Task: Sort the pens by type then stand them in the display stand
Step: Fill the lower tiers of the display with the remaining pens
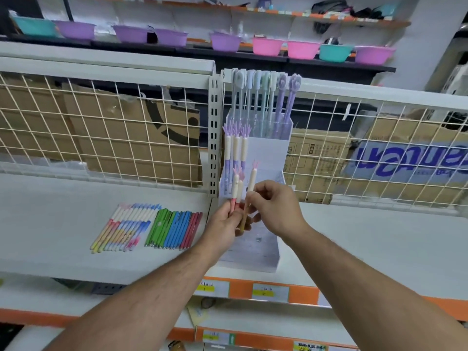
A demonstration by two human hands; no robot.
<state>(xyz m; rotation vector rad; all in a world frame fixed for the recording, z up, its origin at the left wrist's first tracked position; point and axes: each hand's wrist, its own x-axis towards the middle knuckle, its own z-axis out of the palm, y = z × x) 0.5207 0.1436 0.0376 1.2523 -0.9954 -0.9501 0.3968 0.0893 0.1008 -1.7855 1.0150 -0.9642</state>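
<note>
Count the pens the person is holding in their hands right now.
3. Two pink pens side by side in the left hand, a third pen in the right hand, all before the display stand. Fingers may hide others.

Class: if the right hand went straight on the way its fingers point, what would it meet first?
Probably the pink pens in the left hand; the right hand, pinching an orange pen, points leftward at them. Depth unclear.
</note>
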